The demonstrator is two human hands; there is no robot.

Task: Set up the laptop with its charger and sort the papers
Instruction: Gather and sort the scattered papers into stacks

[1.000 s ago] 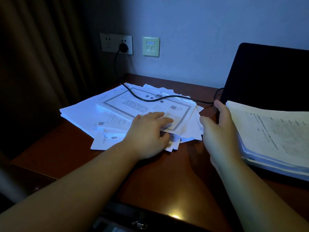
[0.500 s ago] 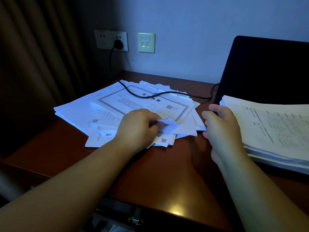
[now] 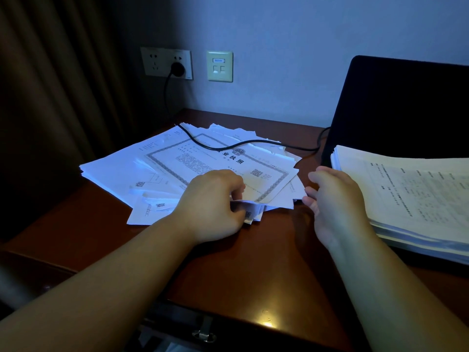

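A loose pile of white papers (image 3: 157,171) is spread over the left half of the brown desk (image 3: 266,262), with a bordered certificate on top. My left hand (image 3: 215,207) curls its fingers round the near edge of this pile and lifts some sheets. My right hand (image 3: 335,201) hangs beside the pile's right corner with fingers loosely bent, its fingertips at the paper edge. The black charger cable (image 3: 228,144) runs from a wall plug (image 3: 177,68) across the papers to the open laptop (image 3: 406,107). A neat thick paper stack (image 3: 416,199) lies on the laptop.
A wall socket plate (image 3: 166,62) and a network outlet (image 3: 219,66) sit on the back wall. A dark curtain (image 3: 50,97) hangs at the left. A drawer with a metal latch (image 3: 204,331) shows below the desk's front edge.
My left hand went from lying flat on the certificate to curling round the pile's near edge. My right hand drew slightly in toward the pile's right corner.
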